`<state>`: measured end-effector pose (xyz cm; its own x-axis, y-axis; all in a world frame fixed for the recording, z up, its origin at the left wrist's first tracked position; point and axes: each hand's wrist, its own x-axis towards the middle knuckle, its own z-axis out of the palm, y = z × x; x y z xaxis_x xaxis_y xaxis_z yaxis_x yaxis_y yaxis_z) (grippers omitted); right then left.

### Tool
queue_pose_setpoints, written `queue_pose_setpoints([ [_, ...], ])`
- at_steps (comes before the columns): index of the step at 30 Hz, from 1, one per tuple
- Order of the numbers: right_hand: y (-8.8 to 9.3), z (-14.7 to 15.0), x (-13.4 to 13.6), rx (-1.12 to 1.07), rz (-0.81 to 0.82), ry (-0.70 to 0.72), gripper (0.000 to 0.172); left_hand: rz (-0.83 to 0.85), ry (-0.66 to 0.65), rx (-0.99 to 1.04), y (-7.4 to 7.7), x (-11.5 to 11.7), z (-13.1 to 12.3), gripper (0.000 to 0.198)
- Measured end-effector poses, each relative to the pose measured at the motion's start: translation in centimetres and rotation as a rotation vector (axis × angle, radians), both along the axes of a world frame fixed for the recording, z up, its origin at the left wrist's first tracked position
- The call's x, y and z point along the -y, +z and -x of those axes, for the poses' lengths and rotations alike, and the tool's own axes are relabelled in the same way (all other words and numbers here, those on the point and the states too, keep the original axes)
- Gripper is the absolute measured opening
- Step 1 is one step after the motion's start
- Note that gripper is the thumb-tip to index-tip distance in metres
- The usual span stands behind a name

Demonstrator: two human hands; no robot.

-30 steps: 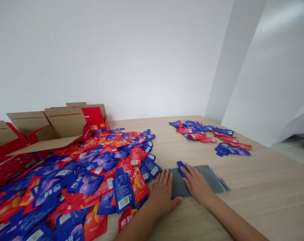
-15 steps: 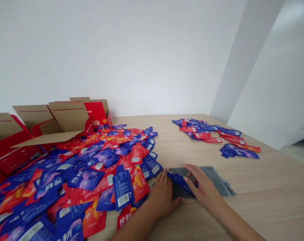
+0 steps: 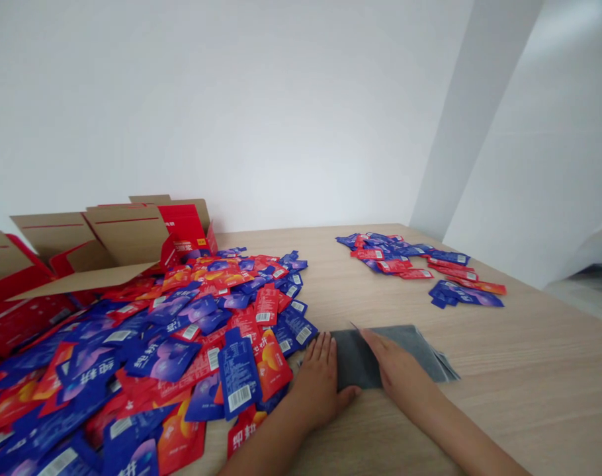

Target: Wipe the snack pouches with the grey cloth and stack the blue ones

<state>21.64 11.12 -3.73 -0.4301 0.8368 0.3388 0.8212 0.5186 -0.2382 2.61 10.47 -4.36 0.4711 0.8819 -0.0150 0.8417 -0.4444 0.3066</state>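
Whereas half a second ago the right hand [image 3: 399, 371] pinched a blue packet over the grey bags [image 3: 420, 350], that packet no longer shows, and only a thin dark sliver stands up at the fingertips, too small to make out. The right hand now lies flat, palm down and released, on the left part of the bags; whether anything sits under it cannot be told. The left hand [image 3: 322, 378] has barely shifted: flat on the table [image 3: 509, 390], fingers straight, thumb stretched to the bags' near left corner, grasping nothing. The bags lie toward the table's near edge, just right of the big heap of red and blue packets [image 3: 182, 337]. Both forearms are cut off at the bottom. A smaller batch of packets [image 3: 410, 261] lies near the far right corner, and open cardboard boxes [image 3: 127, 231] stand along the left edge.
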Motion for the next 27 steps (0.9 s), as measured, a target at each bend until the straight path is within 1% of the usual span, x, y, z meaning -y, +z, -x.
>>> queue_pose_setpoints([
  [3, -0.1, 0.7, 0.5, 0.015, 0.007, 0.069, 0.045, 0.005, 0.008, 0.001, -0.1, 0.0, 0.0, 0.089],
  [5, -0.1, 1.2, 0.7, 0.024, 0.011, 0.070, 0.044, 0.006, 0.009, 0.001, -0.2, 0.0, -0.1, 0.089],
  [8, -0.5, 1.4, 0.2, 0.114, 0.071, 0.013, 0.047, 0.008, 0.005, -0.003, -0.1, 0.0, 0.0, 0.087],
  [11, -1.3, 1.0, -1.0, 0.190, 0.128, -0.053, 0.047, 0.000, 0.003, -0.002, 0.0, 0.1, 0.0, 0.087],
  [15, -2.6, 0.0, -2.5, 0.184, 0.081, -0.209, 0.046, 0.009, 0.006, -0.014, 0.0, 0.0, 0.0, 0.088],
  [17, -3.1, -0.1, -2.7, 0.168, 0.070, -0.237, 0.047, 0.011, 0.005, -0.014, 0.0, 0.0, -0.1, 0.088],
  [20, -3.6, 0.4, -2.1, 0.158, 0.071, -0.171, 0.048, 0.005, 0.002, -0.013, -0.1, 0.0, -0.1, 0.087],
  [23, -3.6, 1.4, -1.2, 0.178, 0.077, -0.095, 0.048, -0.011, 0.003, -0.018, -0.1, 0.1, -0.1, 0.087],
  [25, -3.3, 1.7, -1.0, 0.183, 0.061, -0.080, 0.047, -0.017, 0.004, -0.025, -0.1, 0.1, -0.1, 0.087],
  [27, -2.8, 1.5, -1.2, 0.179, 0.033, -0.103, 0.045, -0.021, 0.003, -0.026, -0.1, 0.1, -0.1, 0.087],
])
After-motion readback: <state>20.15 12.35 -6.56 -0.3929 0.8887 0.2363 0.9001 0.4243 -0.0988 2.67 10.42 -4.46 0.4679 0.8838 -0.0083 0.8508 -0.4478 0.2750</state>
